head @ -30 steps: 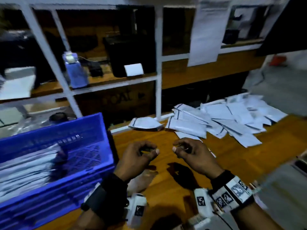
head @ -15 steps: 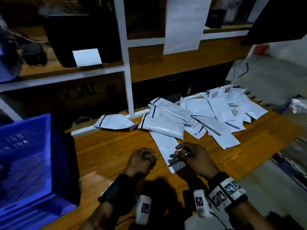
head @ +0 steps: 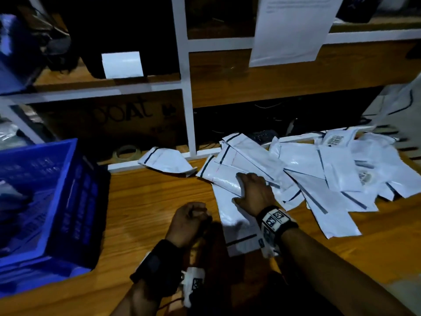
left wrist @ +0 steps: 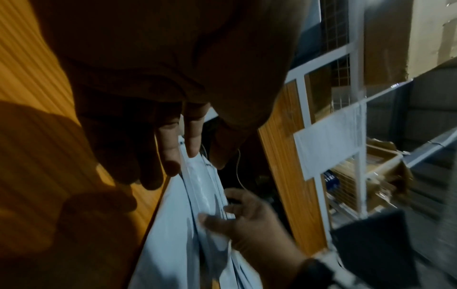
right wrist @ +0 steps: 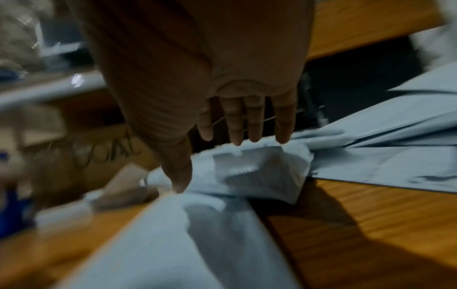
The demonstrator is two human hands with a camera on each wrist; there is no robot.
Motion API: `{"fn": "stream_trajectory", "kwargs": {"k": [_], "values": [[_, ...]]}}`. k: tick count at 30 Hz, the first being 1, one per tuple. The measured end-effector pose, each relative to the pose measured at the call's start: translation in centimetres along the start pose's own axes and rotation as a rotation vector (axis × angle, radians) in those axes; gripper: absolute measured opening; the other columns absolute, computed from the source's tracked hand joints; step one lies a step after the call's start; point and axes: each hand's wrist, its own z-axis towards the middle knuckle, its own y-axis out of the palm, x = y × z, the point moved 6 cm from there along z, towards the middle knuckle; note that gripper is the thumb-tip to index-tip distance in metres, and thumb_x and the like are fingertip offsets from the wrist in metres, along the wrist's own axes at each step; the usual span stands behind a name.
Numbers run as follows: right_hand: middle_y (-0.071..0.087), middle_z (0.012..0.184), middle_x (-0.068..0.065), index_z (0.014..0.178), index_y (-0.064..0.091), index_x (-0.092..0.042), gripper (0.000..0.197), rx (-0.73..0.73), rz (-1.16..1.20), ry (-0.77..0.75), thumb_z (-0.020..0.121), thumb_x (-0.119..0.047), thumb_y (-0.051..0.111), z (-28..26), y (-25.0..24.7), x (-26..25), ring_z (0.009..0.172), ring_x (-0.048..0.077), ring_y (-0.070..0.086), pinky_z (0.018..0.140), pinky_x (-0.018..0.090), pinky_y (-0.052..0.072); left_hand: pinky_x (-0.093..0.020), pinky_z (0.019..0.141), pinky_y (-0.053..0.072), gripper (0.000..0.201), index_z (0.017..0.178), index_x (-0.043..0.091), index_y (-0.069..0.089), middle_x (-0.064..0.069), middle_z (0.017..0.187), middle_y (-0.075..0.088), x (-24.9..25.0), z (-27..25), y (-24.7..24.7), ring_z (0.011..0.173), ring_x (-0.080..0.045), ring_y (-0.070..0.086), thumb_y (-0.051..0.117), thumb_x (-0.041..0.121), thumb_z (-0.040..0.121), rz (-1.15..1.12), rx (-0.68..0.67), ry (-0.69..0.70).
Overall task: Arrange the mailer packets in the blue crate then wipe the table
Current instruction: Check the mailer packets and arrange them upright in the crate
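Note:
A loose pile of white mailer packets [head: 319, 174] lies on the wooden table [head: 148, 201] at the centre right. My right hand [head: 241, 185] rests on the pile's near-left packet [head: 223, 181], fingers straight on top and thumb spread; the right wrist view shows the same hand [right wrist: 215, 164] pressing that packet [right wrist: 259, 170]. My left hand [head: 193, 215] hovers low beside a long packet [head: 230, 215], fingers loosely curled [left wrist: 195, 162], nothing visibly in it. The blue crate [head: 75, 201] stands at the left.
One packet [head: 166, 161] lies apart by the white shelf frame [head: 189, 110], next to a tape roll [head: 126, 152]. A cardboard box [head: 114, 119] sits under the shelf. A paper sheet [head: 291, 28] hangs above. The table ends at the right.
My right hand left the left hand and reached forward onto the pile. The left hand stayed near the table's front. The view swung right, so the crate now sits at the left edge.

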Motion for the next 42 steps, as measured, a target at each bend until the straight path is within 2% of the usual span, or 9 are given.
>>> {"fn": "stream_trajectory", "kwargs": {"k": [5, 9, 16, 19, 22, 28, 32, 38, 42], "values": [[0.058, 0.127, 0.006, 0.138, 0.049, -0.029, 0.055, 0.084, -0.052, -0.095, 0.086, -0.032, 0.068, 0.8, 0.1, 1.4, 0.111, 0.034, 0.060, 0.083, 0.042, 0.055, -0.026, 0.052, 0.047, 0.026, 0.119, -0.003, 0.059, -0.025, 0.099, 0.075, 1.1, -1.0, 1.5, 0.064, -0.022, 0.071, 0.068, 0.001, 0.096, -0.039, 0.112, 0.000], [0.071, 0.110, 0.000, 0.126, 0.062, -0.030, 0.041, 0.188, 0.347, -0.178, 0.086, -0.041, 0.063, -0.4, -2.2, 3.2, 0.098, 0.023, 0.068, 0.074, 0.036, 0.054, -0.030, 0.061, 0.051, 0.029, 0.125, 0.002, 0.062, -0.030, 0.114, 0.072, 2.1, -0.8, 3.2, 0.081, -0.028, 0.067, 0.067, 0.008, 0.098, -0.073, 0.180, 0.031], [0.079, 0.095, 0.002, 0.100, 0.076, -0.022, 0.019, -0.285, 1.257, -0.094, 0.083, -0.026, 0.069, -0.4, -3.0, 3.1, 0.089, 0.018, 0.071, 0.080, 0.035, 0.050, -0.043, 0.081, 0.061, 0.044, 0.135, 0.005, 0.061, -0.019, 0.124, 0.072, 3.5, -0.7, 9.4, 0.105, -0.034, 0.074, 0.072, 0.020, 0.094, -0.434, 0.177, 0.058], [0.078, 0.088, -0.004, 0.090, 0.076, -0.021, 0.014, -0.220, 1.094, -0.188, 0.089, -0.030, 0.065, 1.4, -4.3, 3.8, 0.085, 0.017, 0.071, 0.080, 0.040, 0.055, -0.049, 0.094, 0.058, 0.041, 0.131, -0.001, 0.065, -0.023, 0.128, 0.069, 4.4, -0.7, 10.4, 0.113, -0.037, 0.070, 0.070, 0.014, 0.093, -0.521, 0.215, 0.089], [0.076, 0.091, -0.009, 0.096, 0.074, -0.027, 0.009, -0.039, 0.884, -0.175, 0.092, -0.033, 0.068, 4.7, -5.7, 6.2, 0.083, 0.011, 0.070, 0.074, 0.029, 0.050, -0.030, 0.062, 0.061, 0.030, 0.123, -0.002, 0.069, -0.022, 0.119, 0.074, 5.3, -0.9, 10.3, 0.082, -0.021, 0.077, 0.068, 0.007, 0.095, -0.467, 0.303, 0.101], [0.050, 0.150, 0.013, 0.153, 0.036, -0.026, 0.092, -0.076, 0.251, -0.056, 0.079, -0.068, 0.070, 10.6, -3.2, 11.4, 0.136, 0.039, 0.049, 0.106, 0.052, 0.048, -0.025, 0.053, 0.056, 0.032, 0.125, 0.003, 0.069, -0.016, 0.114, 0.077, 5.8, -2.0, 9.8, 0.074, -0.017, 0.077, 0.070, 0.015, 0.096, -0.437, 0.399, 0.113], [0.055, 0.146, 0.014, 0.155, 0.036, -0.026, 0.069, -0.098, 0.177, -0.116, 0.094, -0.043, 0.064, 9.8, -1.8, 11.4, 0.128, 0.039, 0.057, 0.100, 0.048, 0.052, -0.026, 0.054, 0.057, 0.029, 0.123, 0.006, 0.070, -0.013, 0.111, 0.078, 5.5, -3.1, 10.0, 0.075, -0.017, 0.077, 0.070, 0.016, 0.095, -0.436, 0.419, 0.111], [0.070, 0.119, 0.017, 0.140, 0.056, -0.021, 0.038, 0.093, 0.557, -0.163, 0.102, -0.018, 0.057, 7.3, -6.5, 10.8, 0.100, 0.039, 0.067, 0.077, 0.038, 0.052, -0.025, 0.056, 0.057, 0.027, 0.122, 0.006, 0.070, -0.012, 0.107, 0.079, 4.9, -4.3, 9.6, 0.075, -0.015, 0.077, 0.068, 0.013, 0.097, -0.385, 0.418, 0.114], [0.072, 0.124, 0.007, 0.131, 0.060, -0.016, 0.040, -0.208, 1.291, -0.163, 0.098, 0.006, 0.057, 2.0, -8.3, 6.5, 0.113, 0.028, 0.069, 0.086, 0.034, 0.056, -0.023, 0.056, 0.057, 0.031, 0.128, 0.005, 0.067, -0.009, 0.104, 0.078, 4.1, -4.8, 8.7, 0.072, -0.013, 0.076, 0.066, 0.010, 0.098, -0.384, 0.397, 0.126]]}}
